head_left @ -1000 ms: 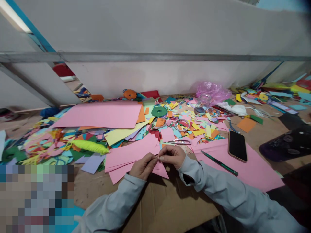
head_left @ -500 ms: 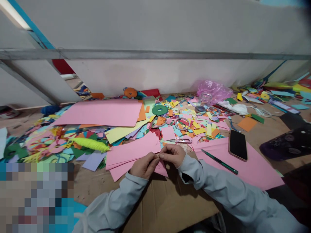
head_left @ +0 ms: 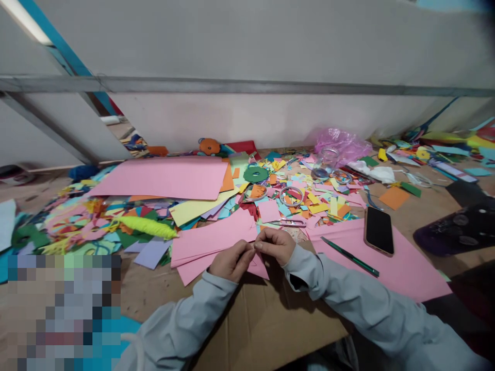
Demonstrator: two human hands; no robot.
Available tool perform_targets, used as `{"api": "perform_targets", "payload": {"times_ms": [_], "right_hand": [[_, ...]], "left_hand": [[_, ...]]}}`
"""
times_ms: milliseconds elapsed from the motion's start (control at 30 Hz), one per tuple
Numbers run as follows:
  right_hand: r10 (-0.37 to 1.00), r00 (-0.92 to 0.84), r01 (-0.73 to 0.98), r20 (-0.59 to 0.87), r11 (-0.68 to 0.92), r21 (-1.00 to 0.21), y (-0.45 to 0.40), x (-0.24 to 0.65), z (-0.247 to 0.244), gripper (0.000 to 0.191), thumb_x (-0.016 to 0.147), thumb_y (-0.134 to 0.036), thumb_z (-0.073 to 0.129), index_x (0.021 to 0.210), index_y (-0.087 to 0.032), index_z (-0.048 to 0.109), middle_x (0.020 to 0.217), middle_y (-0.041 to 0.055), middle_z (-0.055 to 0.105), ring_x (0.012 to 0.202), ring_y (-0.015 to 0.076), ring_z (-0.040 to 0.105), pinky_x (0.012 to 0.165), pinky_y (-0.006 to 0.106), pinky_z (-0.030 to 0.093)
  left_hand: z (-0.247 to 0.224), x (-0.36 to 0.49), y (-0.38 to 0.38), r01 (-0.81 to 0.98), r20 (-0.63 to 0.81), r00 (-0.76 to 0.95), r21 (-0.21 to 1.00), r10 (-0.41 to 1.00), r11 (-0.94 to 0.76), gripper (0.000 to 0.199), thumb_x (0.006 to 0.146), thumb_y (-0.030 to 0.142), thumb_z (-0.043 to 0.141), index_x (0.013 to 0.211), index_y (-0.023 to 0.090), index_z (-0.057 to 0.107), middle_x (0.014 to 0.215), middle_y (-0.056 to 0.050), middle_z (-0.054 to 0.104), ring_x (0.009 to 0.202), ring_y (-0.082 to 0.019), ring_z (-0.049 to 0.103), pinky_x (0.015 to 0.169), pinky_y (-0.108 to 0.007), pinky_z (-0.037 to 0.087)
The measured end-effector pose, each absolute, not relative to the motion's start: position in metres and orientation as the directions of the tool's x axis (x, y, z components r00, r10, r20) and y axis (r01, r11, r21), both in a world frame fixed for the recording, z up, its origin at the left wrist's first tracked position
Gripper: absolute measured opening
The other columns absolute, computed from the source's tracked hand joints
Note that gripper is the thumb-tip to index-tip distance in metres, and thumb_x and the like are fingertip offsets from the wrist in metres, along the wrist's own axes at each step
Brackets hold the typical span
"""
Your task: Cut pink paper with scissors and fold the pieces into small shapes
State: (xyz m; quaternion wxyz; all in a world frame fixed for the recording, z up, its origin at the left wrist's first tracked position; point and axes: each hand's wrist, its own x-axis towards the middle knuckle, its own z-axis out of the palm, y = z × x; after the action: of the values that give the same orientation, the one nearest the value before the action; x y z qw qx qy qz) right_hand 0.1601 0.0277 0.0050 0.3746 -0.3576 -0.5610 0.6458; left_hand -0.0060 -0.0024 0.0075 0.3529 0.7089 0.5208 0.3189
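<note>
My left hand (head_left: 232, 260) and my right hand (head_left: 275, 246) meet at the fingertips above the near edge of some pink paper sheets (head_left: 216, 237). Each hand is closed in a pinch, thumb against fingers. Whatever lies between the fingertips is too small to make out. Brown cardboard (head_left: 270, 324) extends below both hands. Just beyond them are small thread snips (head_left: 292, 222) and a pink square (head_left: 269, 211). To the right, a green pen-like tool (head_left: 350, 256) and a black phone (head_left: 378, 231) rest on a large pink sheet (head_left: 413, 268).
Coloured paper scraps (head_left: 317, 198) cover the table's middle, with a green paper ring (head_left: 256, 174) and tape rings (head_left: 291, 196) among them. Bright yellow yarn (head_left: 147, 226) lies left. A clear jar (head_left: 327, 161) stands by a pink plastic bag (head_left: 342, 143). A dark bottle (head_left: 456, 229) is at right.
The view has shifted slightly, moving the left-side items a little to the right. Both hands keep nearly the same pinched pose, fingertips together.
</note>
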Motion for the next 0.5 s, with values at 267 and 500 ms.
{"api": "perform_targets", "payload": {"times_ms": [267, 500], "right_hand": [[0.854, -0.514, -0.030, -0.074, -0.104, -0.994, 0.0242, 0.1582, 0.0013, 0.034, 0.074, -0.049, 0.061, 0.074, -0.016, 0.051, 0.051, -0.0057, 0.046, 0.042, 0.0072, 0.041, 0.041, 0.019, 0.032], [0.900, -0.435, 0.028, -0.012, 0.000, -1.000, 0.0238, 0.1571, 0.0046, 0.034, 0.070, -0.044, 0.066, 0.063, -0.016, 0.047, 0.053, -0.0062, 0.039, 0.049, 0.0066, 0.035, 0.046, 0.019, 0.027]], "left_hand": [[0.0105, -0.0068, -0.0009, 0.481, 0.104, 0.182, 0.858, 0.978, -0.181, 0.026, 0.083, 0.041, 0.042, 0.068, 0.020, 0.048, 0.058, 0.005, 0.046, 0.054, -0.011, 0.042, 0.055, -0.023, 0.033], [0.0125, -0.0075, 0.0015, 0.358, 0.093, 0.142, 0.923, 0.985, -0.139, 0.028, 0.084, 0.042, 0.043, 0.070, 0.019, 0.052, 0.060, 0.005, 0.042, 0.058, -0.011, 0.040, 0.057, -0.023, 0.034]]}}
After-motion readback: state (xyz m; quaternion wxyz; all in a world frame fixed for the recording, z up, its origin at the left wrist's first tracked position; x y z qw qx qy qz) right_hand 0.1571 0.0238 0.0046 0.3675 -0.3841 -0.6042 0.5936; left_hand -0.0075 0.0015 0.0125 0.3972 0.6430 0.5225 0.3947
